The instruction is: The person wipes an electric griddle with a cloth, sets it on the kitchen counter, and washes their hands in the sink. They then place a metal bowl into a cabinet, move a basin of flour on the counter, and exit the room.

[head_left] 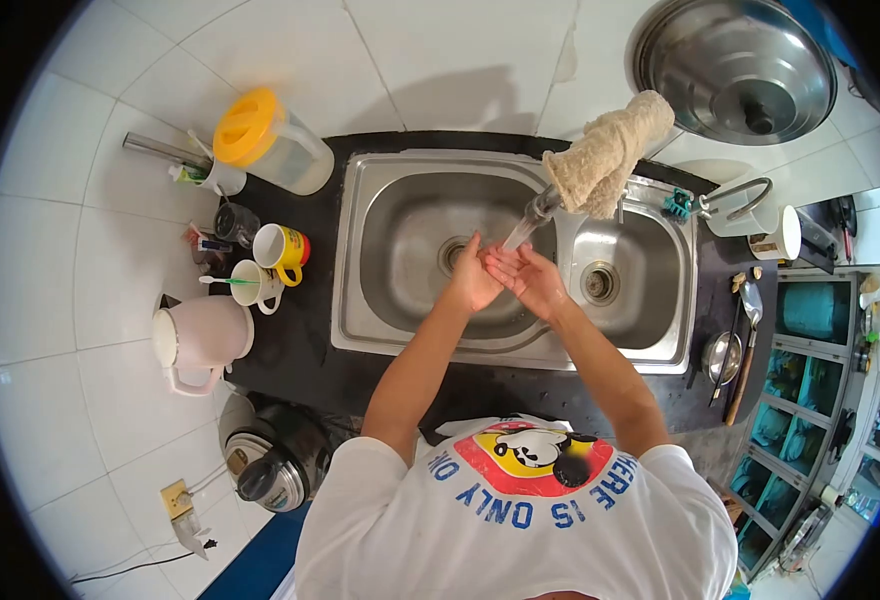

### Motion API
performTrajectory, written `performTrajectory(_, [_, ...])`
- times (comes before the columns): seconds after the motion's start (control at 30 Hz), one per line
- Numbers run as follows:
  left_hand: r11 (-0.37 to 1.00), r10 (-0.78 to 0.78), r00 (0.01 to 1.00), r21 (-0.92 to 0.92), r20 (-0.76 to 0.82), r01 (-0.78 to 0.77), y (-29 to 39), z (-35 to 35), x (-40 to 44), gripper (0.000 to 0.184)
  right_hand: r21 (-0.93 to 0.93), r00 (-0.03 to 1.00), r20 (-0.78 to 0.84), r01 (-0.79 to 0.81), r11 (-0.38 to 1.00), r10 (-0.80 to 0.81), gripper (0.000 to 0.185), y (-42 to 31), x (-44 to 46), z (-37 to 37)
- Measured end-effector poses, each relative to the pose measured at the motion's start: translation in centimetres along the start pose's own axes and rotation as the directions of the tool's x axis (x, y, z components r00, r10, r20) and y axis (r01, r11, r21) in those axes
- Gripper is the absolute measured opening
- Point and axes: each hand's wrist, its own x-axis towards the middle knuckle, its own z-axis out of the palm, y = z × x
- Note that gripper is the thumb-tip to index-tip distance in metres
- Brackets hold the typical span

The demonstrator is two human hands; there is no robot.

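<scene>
Palms up and side by side, my left hand [474, 279] and my right hand [532, 284] are held over the large sink basin [390, 230]. Water runs from the faucet [540, 208] onto my right hand's fingers. A beige cloth [605, 155] is wrapped around the faucet's upper part. My right hand's fingers stretch toward my left hand and touch or overlap it. The left fingers are partly hidden but look extended. I see nothing held in either hand.
The small basin [642, 255] is to the right. Left of the sink stand a yellow-lidded pitcher [285, 150], a yellow mug [282, 252], a white mug [252, 287] and a pink kettle [205, 333]. A spatula [751, 310] and metal bowl [722, 357] lie right.
</scene>
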Motion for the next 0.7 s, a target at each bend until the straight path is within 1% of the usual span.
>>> performTrajectory(0.07, [0.978,-0.006,0.97,-0.202,0.244,0.057,0.1,-3.4,0.0,0.05,0.112,0.999,0.013,-0.048,0.993,0.047,0.033,0.8,0.7,0.8])
performTrajectory(0.1, [0.95,0.011,0.932,-0.294,0.362,0.103,0.4,-3.3,-0.7,0.048,0.115,0.999,0.028,-0.044,0.992,0.041,0.033,1.2,1.2,1.1])
performTrajectory(0.17, [0.989,0.015,0.971,-0.148,0.239,0.021,1.2,-2.9,-1.4,0.043,0.116,0.998,0.056,-0.036,0.993,0.03,0.032,1.6,2.2,1.4])
performTrajectory(0.27, [0.998,0.06,0.994,0.015,0.095,-0.062,1.9,-2.2,-1.4,0.038,0.072,0.998,0.064,0.001,0.997,-0.005,0.031,1.6,3.2,1.7])
performTrajectory(0.3, [0.995,0.078,0.995,0.059,0.055,-0.081,1.9,-2.0,-1.0,0.037,-0.008,0.997,0.004,0.071,0.997,-0.071,0.03,1.5,3.1,1.8])
performTrajectory(0.37, [0.993,0.015,0.998,0.116,0.059,-0.022,1.8,-1.6,-0.2,0.04,-0.181,0.971,-0.102,0.195,0.964,-0.216,0.03,1.3,2.5,1.8])
performTrajectory(0.47, [0.979,-0.057,0.998,0.199,0.037,0.049,0.8,0.6,2.4,0.045,-0.262,0.948,-0.076,0.282,0.923,-0.31,0.035,0.9,0.8,0.6])
performTrajectory(0.5, [0.972,-0.076,0.997,0.225,0.023,0.069,0.3,1.4,3.5,0.048,-0.348,0.931,-0.081,0.309,0.885,-0.356,0.035,0.9,0.2,0.5])
performTrajectory(0.57, [0.963,-0.131,0.989,0.227,-0.065,0.142,-0.6,2.5,5.3,0.05,-0.51,0.891,-0.077,0.35,0.786,-0.447,0.036,1.3,-1.3,0.8])
performTrajectory(0.6, [0.958,-0.156,0.982,0.227,-0.107,0.177,-1.0,3.1,6.3,0.051,-0.69,0.828,0.034,0.425,0.586,-0.56,0.035,1.6,-1.8,0.8])
performTrajectory(0.63, [0.942,-0.157,0.976,0.274,-0.151,0.194,-1.6,2.4,8.0,0.051,-0.814,0.756,0.172,0.47,0.341,-0.632,0.035,2.1,-2.2,0.9])
performTrajectory(0.67, [0.941,-0.129,0.987,0.302,-0.098,0.153,-2.5,0.9,9.4,0.051,-0.873,0.681,0.321,0.482,0.072,-0.658,0.035,2.7,-2.5,1.0])
performTrajectory(0.7, [0.937,-0.102,0.994,0.33,-0.045,0.111,-3.6,-1.6,11.2,0.051,-0.882,0.63,0.437,0.438,-0.17,-0.642,0.034,2.8,-3.4,2.9])
